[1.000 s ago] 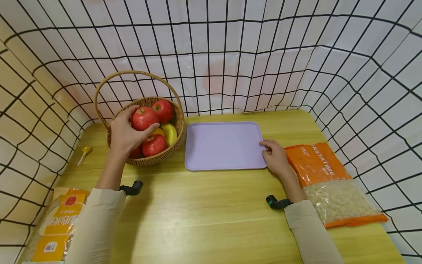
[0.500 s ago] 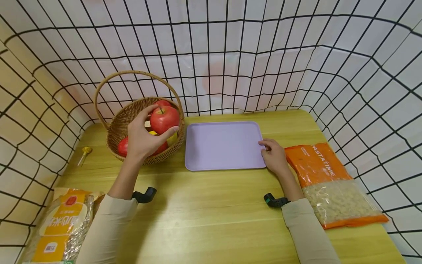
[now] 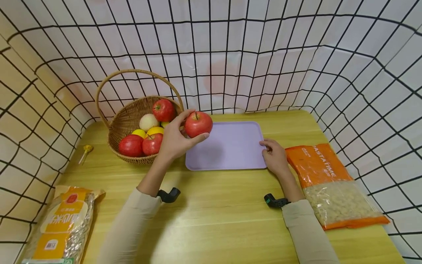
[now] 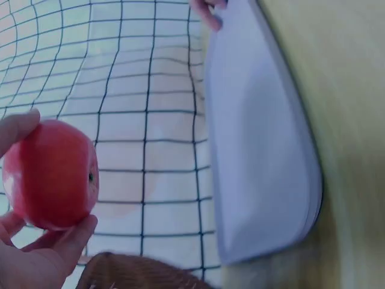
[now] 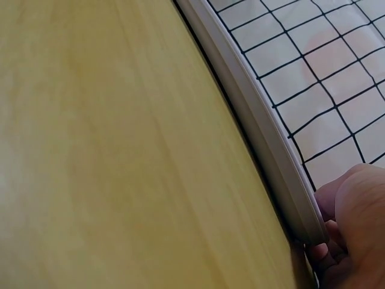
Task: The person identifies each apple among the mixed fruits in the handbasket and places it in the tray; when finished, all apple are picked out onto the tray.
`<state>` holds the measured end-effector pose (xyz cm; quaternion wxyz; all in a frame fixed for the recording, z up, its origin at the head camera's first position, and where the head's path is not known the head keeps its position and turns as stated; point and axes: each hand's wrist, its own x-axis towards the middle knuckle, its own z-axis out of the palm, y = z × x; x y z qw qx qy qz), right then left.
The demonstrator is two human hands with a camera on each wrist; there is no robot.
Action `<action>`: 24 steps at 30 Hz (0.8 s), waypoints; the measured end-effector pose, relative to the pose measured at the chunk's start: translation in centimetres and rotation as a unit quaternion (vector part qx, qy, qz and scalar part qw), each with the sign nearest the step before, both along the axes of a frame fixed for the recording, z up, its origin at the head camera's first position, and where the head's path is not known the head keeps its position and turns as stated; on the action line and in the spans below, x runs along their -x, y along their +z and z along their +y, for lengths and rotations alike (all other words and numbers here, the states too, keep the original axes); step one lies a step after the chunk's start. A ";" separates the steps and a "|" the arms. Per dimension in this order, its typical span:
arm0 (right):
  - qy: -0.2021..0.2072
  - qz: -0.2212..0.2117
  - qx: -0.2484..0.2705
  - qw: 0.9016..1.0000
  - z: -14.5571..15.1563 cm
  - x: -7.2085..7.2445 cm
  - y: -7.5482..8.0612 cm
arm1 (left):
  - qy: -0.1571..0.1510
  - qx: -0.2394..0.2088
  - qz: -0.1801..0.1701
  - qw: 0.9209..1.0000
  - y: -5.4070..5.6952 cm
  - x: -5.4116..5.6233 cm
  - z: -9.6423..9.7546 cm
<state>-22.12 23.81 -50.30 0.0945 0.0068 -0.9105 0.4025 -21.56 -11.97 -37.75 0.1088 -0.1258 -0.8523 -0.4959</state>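
Observation:
My left hand [image 3: 174,141] grips a red apple [image 3: 199,124] between thumb and fingers, over the left end of a pale purple tray [image 3: 240,146]. In the left wrist view the same apple [image 4: 53,174] shows clear of the tray. At the tray's right edge, my right hand [image 3: 276,158] pinches the rim; the right wrist view shows the hand [image 5: 361,226] at the tray's corner [image 5: 301,220], fingers partly hidden. Left of the tray stands a wicker basket [image 3: 126,113] with several fruits, including a red apple [image 3: 163,110] at its back.
A pasta bag [image 3: 333,183] lies on the right, beside my right forearm. At the lower left lies an orange-and-clear food bag [image 3: 62,223]. A yellow lollipop [image 3: 87,148] rests left of the basket. Black grid-patterned white sheeting [image 3: 224,73] encloses the back and sides.
My left hand has lifted the apple out of the basket and carried it right, over the tray. The fruits beneath have come into sight. My right hand stays at the tray's edge.

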 end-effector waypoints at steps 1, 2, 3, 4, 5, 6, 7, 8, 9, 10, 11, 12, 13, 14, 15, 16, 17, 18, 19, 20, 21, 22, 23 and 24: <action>-0.002 0.001 0.001 1.000 0.0 0.0 0.0 | -0.002 -0.007 -0.004 1.000 -0.2 0.2 0.4; -0.004 0.001 0.002 1.000 0.0 0.1 0.0 | -0.003 -0.011 -0.008 1.000 -0.4 0.4 0.8; -0.005 0.001 0.003 1.000 0.0 0.1 0.0 | -0.005 -0.017 -0.012 1.000 -0.6 0.6 1.1; -0.006 0.001 0.002 1.000 0.1 0.1 0.0 | -0.006 -0.024 -0.018 1.000 -0.9 0.8 1.5; -0.007 0.001 0.002 1.000 0.1 0.1 0.0 | -0.009 -0.029 -0.023 0.999 -1.1 1.0 1.9; -0.007 0.002 0.002 1.000 0.1 0.1 0.0 | -0.012 -0.033 -0.028 0.999 -1.3 1.1 2.3; -0.007 0.004 0.002 1.000 0.1 0.1 0.0 | -0.014 -0.033 -0.032 0.999 -1.6 1.3 2.6; -0.007 0.005 0.001 1.000 0.1 0.1 -0.1 | -0.015 -0.031 -0.035 0.999 -1.9 1.5 3.0; -0.006 0.006 0.001 1.000 0.1 0.1 -0.1 | -0.015 -0.030 -0.038 0.999 -2.2 1.7 3.4; -0.005 0.007 0.000 1.000 0.1 0.0 -0.1 | -0.014 -0.024 -0.041 0.999 -2.5 1.8 3.7; -0.005 0.007 -0.001 1.000 0.1 0.0 -0.1 | -0.013 -0.018 -0.042 0.999 -2.8 2.0 4.0; -0.004 0.008 -0.003 1.000 0.1 0.0 -0.1 | -0.011 -0.014 -0.044 0.999 -3.2 2.1 4.3; -0.003 0.007 -0.004 1.000 0.1 -0.1 -0.1 | -0.007 -0.011 -0.047 0.999 -3.6 2.3 4.6; -0.002 0.007 -0.006 1.000 0.1 -0.1 -0.1 | -0.004 -0.009 -0.051 0.999 -4.0 2.5 4.8; -0.001 0.006 -0.008 1.000 0.1 -0.2 -0.1 | -0.001 -0.009 -0.055 0.998 -4.4 2.7 5.1; -0.001 0.006 -0.010 1.000 0.1 -0.2 -0.1 | 0.001 -0.010 -0.059 0.998 -4.8 2.9 5.2; 0.000 0.006 -0.012 1.000 0.1 -0.2 -0.1 | 0.004 -0.011 -0.062 0.998 -5.2 3.1 5.4; 0.001 0.006 -0.013 1.000 0.1 -0.2 -0.1 | 0.009 -0.011 -0.066 0.998 -5.5 3.3 5.5; 0.001 0.005 -0.014 1.000 0.1 -0.2 -0.1 | 0.014 -0.009 -0.068 0.998 -5.9 3.5 5.6; 0.001 0.005 -0.015 1.000 0.1 -0.2 -0.1 | 0.019 -0.007 -0.068 0.997 -6.1 3.6 5.6; 0.002 0.003 -0.015 1.000 0.1 -0.1 -0.1 | 0.023 -0.006 -0.068 0.997 -6.4 3.8 5.7; 0.002 0.002 -0.015 1.000 0.1 -0.1 -0.1 | 0.028 -0.007 -0.068 0.997 -6.6 3.9 5.7; 0.003 0.001 -0.015 1.000 0.0 -0.1 -0.2 | 0.032 -0.009 -0.068 0.997 -6.8 4.1 5.6; 0.004 0.001 -0.015 1.000 0.0 -0.1 -0.2 | 0.036 -0.013 -0.069 0.997 -7.0 4.2 5.6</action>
